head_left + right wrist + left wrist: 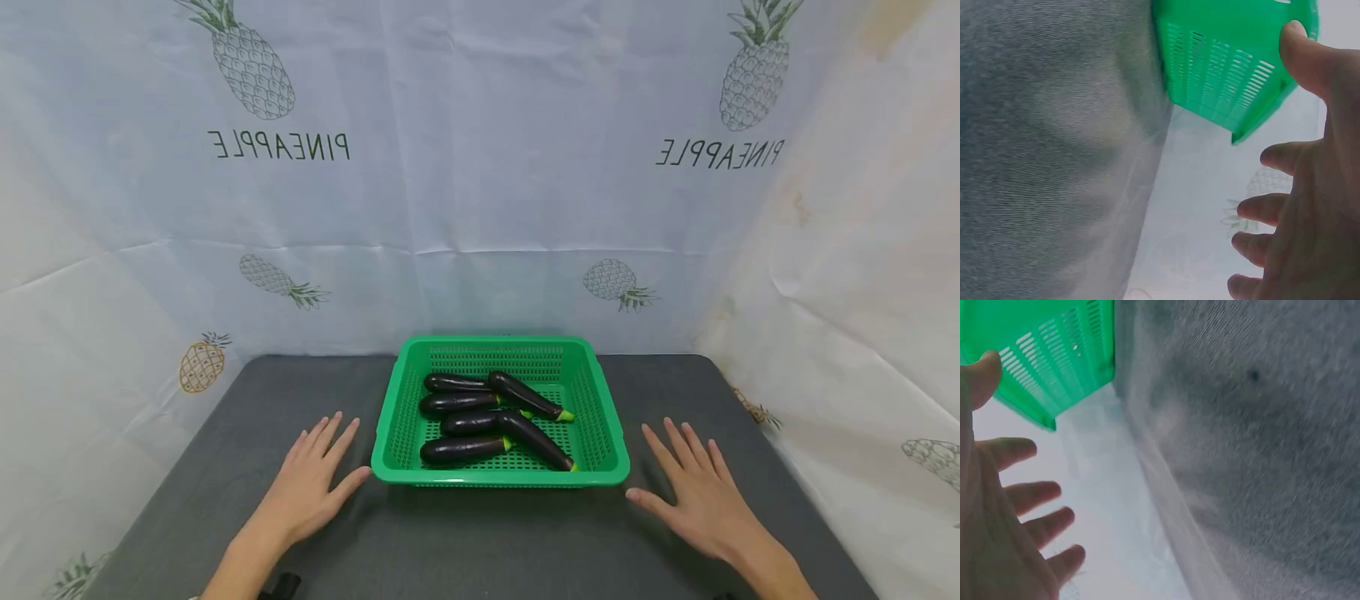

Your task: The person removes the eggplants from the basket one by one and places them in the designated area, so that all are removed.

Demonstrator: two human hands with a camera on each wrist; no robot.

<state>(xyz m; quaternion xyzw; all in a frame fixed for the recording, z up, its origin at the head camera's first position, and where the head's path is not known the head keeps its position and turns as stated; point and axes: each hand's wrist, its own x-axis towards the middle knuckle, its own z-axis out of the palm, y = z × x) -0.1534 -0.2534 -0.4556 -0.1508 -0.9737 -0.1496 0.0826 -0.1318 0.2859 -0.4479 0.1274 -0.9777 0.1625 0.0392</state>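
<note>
A green plastic basket (500, 477) with slotted walls stands in the middle of the dark table. Inside it lie several glossy dark purple eggplants (461, 450) with light green stem ends, some resting across others. To the basket's left, my left hand (311, 483) is spread, palm down, its thumb tip close to the basket's near left corner. My right hand (701, 496) mirrors it on the right, fingers spread and thumb pointing at the basket's side. Both wrist views show the basket's outer wall (1054, 362) beyond straight fingers, with nothing held.
The dark grey table (480, 542) has rounded far corners. A white cloth (495, 200) printed with pineapples hangs behind it, right at the far edge, and continues along both sides. Beside my left wrist is a small black object (285, 586).
</note>
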